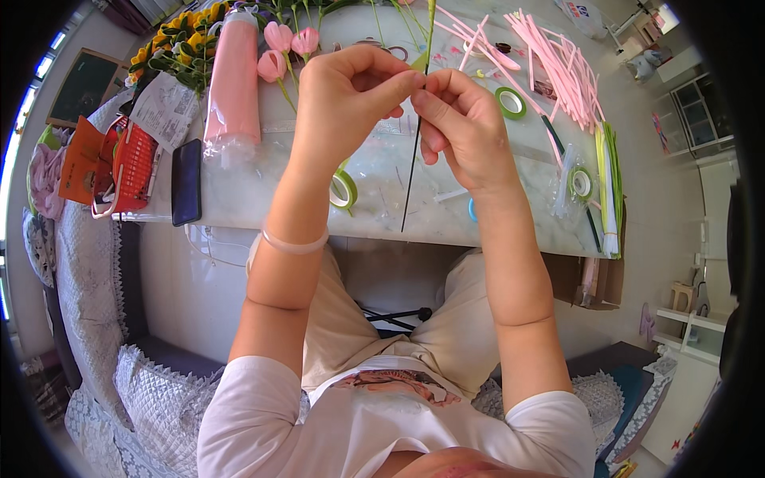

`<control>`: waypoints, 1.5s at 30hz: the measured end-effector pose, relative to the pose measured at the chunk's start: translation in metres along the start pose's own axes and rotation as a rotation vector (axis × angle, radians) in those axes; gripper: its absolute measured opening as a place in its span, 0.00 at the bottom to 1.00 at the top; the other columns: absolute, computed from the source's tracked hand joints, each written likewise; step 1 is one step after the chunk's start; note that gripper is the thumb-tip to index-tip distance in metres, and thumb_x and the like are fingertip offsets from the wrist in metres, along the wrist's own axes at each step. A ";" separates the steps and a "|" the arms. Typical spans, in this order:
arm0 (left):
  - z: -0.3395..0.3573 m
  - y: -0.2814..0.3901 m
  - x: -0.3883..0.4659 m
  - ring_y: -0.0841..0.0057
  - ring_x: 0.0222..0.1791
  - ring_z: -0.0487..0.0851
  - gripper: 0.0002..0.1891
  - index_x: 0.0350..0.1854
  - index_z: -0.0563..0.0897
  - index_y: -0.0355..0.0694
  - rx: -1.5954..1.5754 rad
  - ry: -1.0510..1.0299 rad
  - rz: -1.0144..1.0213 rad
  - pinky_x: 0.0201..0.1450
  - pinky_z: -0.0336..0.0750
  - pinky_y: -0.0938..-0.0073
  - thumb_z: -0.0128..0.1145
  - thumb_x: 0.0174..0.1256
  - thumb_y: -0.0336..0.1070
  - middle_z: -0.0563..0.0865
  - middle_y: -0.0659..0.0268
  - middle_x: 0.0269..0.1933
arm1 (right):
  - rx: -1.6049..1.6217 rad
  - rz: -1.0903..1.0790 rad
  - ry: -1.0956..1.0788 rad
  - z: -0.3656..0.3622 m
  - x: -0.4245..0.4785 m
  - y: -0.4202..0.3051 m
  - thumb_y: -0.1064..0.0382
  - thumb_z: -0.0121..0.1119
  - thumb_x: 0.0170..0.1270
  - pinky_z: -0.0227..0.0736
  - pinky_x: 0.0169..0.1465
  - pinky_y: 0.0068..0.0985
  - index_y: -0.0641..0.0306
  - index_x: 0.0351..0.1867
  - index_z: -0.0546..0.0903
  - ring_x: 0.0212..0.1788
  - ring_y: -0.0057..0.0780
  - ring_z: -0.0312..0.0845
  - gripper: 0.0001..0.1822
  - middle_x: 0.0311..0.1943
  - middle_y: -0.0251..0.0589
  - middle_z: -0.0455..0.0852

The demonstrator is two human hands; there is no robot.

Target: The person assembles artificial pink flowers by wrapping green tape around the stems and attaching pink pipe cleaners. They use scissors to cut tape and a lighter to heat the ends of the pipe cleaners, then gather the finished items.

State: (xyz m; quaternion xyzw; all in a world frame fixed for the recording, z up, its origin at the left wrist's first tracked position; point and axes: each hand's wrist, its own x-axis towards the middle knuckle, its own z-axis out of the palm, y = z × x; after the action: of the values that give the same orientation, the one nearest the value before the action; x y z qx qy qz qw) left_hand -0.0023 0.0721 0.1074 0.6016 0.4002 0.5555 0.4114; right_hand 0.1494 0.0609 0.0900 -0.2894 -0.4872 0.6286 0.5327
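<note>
Above the marble-patterned table, my left hand and my right hand meet at a thin dark stem wire, both pinching it between thumb and fingers. The wire hangs down from the fingertips towards the table's front edge. Its upper part is green and rises out of the top of the view. A pale green leaf-like piece shows at the fingertips; how it is attached cannot be told. Pink fuzzy-stem flowers lie beyond my left hand.
Green floral tape rolls lie on the table. Pink pipe cleaners spread at the back right, green and white ones at the right edge. Left are a pink wrapped roll, a phone, a red basket and yellow flowers.
</note>
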 end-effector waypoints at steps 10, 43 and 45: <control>-0.001 -0.005 0.001 0.89 0.21 0.76 0.07 0.28 0.83 0.31 0.013 -0.013 0.021 0.22 0.67 0.88 0.65 0.52 0.30 0.82 0.70 0.23 | -0.220 -0.068 0.090 0.009 -0.003 -0.002 0.67 0.62 0.60 0.60 0.16 0.16 0.70 0.33 0.77 0.16 0.14 0.68 0.08 0.22 0.33 0.77; 0.008 -0.004 -0.003 0.92 0.20 0.71 0.05 0.28 0.83 0.34 -0.056 -0.412 -0.249 0.21 0.60 0.88 0.65 0.55 0.29 0.79 0.75 0.22 | 0.017 -0.052 -0.182 -0.046 0.007 -0.022 0.64 0.60 0.63 0.71 0.32 0.15 0.69 0.47 0.81 0.27 0.17 0.74 0.14 0.31 0.36 0.83; 0.009 -0.007 -0.002 0.91 0.20 0.72 0.05 0.28 0.83 0.34 -0.061 -0.425 -0.257 0.21 0.62 0.88 0.65 0.54 0.29 0.79 0.74 0.22 | -0.021 -0.050 -0.181 -0.050 0.006 -0.023 0.64 0.60 0.63 0.71 0.31 0.15 0.70 0.44 0.82 0.27 0.17 0.74 0.12 0.30 0.37 0.83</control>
State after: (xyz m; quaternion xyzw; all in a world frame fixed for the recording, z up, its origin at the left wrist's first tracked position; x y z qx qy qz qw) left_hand 0.0065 0.0723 0.0994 0.6364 0.3608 0.3718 0.5715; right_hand 0.2012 0.0808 0.0937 -0.2248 -0.5467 0.6337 0.4990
